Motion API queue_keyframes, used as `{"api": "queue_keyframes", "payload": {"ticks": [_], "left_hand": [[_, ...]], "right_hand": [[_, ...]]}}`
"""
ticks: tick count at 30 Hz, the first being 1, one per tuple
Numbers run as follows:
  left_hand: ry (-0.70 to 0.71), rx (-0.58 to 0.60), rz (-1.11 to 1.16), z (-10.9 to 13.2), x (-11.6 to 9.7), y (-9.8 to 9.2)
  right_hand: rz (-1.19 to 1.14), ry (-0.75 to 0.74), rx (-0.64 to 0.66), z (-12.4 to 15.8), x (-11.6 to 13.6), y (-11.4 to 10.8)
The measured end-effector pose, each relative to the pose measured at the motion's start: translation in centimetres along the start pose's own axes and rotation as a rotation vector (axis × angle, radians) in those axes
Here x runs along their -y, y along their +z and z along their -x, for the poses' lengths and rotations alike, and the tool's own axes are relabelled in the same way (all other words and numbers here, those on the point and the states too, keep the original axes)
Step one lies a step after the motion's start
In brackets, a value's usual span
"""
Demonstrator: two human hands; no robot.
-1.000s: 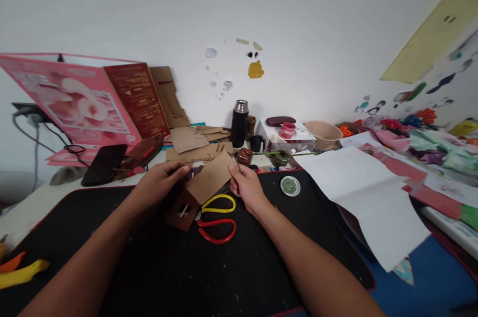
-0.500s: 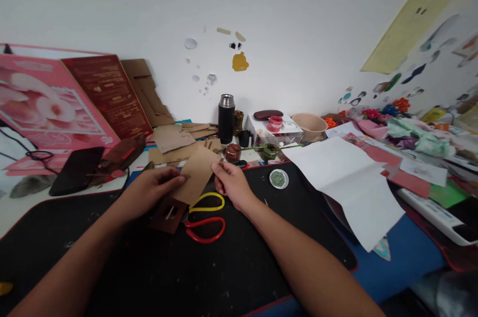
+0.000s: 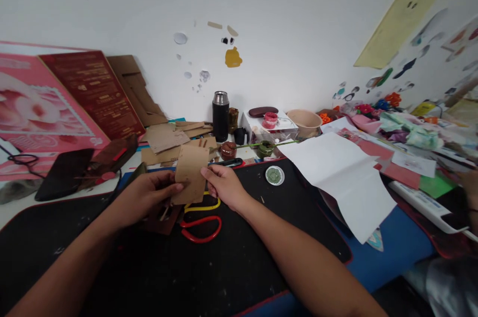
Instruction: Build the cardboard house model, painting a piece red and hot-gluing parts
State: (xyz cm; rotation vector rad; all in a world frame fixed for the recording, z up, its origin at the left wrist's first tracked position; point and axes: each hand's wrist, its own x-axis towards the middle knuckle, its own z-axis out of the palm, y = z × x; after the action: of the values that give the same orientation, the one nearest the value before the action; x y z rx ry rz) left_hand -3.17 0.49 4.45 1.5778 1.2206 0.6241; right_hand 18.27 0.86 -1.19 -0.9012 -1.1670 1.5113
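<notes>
Both my hands hold a small tan cardboard piece (image 3: pixel 190 170) upright above the black mat (image 3: pixel 231 257). My left hand (image 3: pixel 149 195) pinches its lower left edge. My right hand (image 3: pixel 224 185) pinches its right edge between thumb and fingers. Under my left hand lies a dark brown cardboard square (image 3: pixel 162 216) with slots cut in it. Scissors with one yellow and one red handle (image 3: pixel 199 220) lie on the mat just below my hands.
Loose cardboard scraps (image 3: pixel 168 140), a black flask (image 3: pixel 220 115), small paint jars (image 3: pixel 228 150), a round green lid (image 3: pixel 275 175) and a beige bowl (image 3: pixel 305 120) stand behind. A white paper sheet (image 3: pixel 343 177) lies at right. Pink boards (image 3: pixel 41 102) lean at left. Another person's hand (image 3: pixel 471 187) shows at far right.
The cardboard piece has been turned from lying slanted to standing more upright between my hands. The camera has swung to the right, so everything has shifted left in view.
</notes>
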Motion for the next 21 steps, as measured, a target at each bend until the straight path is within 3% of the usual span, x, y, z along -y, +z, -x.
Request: {"api": "queue_keyframes", "payload": {"ticks": [7,12,17,21], "left_hand": [[0.044,-0.166,-0.04,-0.56,0.25,0.05],[-0.044,-0.085,0.079,-0.47,0.33,-0.08],[-0.013,-0.164,0.173,-0.37,0.1,-0.24],[-0.038,-0.141,0.183,-0.38,0.1,-0.33]], "right_hand": [[-0.026,0.027,0.012,0.02,-0.37,0.27],[0.002,0.006,0.006,0.16,-0.08,0.31],[0.069,0.002,0.007,0.36,0.2,0.31],[0.104,0.0,0.019,0.43,0.16,0.37]]}}
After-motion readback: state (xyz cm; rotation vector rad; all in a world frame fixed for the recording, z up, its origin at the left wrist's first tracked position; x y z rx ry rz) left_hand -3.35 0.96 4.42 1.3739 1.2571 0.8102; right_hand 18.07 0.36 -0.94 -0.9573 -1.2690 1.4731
